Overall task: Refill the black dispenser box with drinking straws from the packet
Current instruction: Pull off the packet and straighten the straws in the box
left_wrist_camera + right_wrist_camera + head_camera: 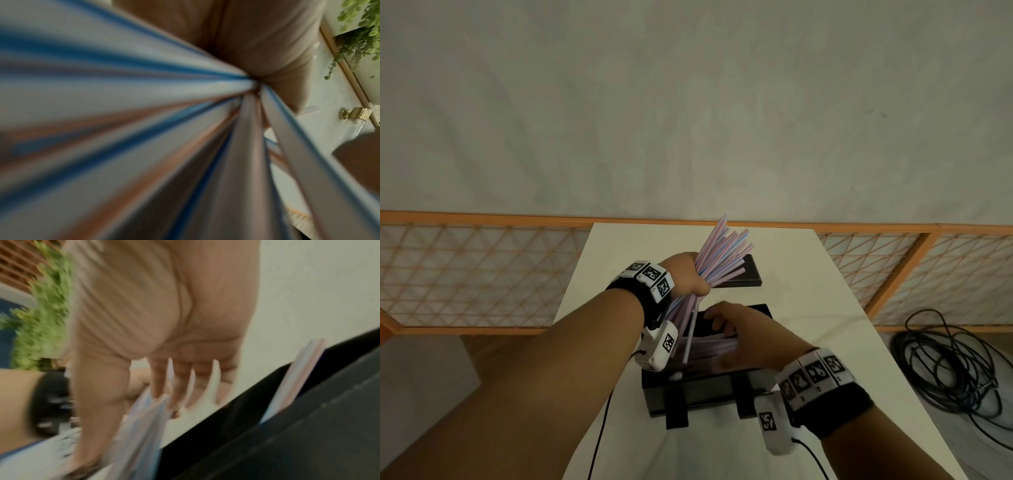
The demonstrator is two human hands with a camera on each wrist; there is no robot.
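Gripping a fanned bunch of straws [717,260], the left hand [688,275] hovers just above the open box [702,390] on the bench [825,308]; the right hand [743,337], fingers spread, presses straws already inside. Most remain to load.

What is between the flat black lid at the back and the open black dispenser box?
In the head view, bare white table separates lid from box.

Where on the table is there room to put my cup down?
Bare table lies right of the lid and box, and at the near edge below the box. It is crowded in the middle, where both hands work the straws.
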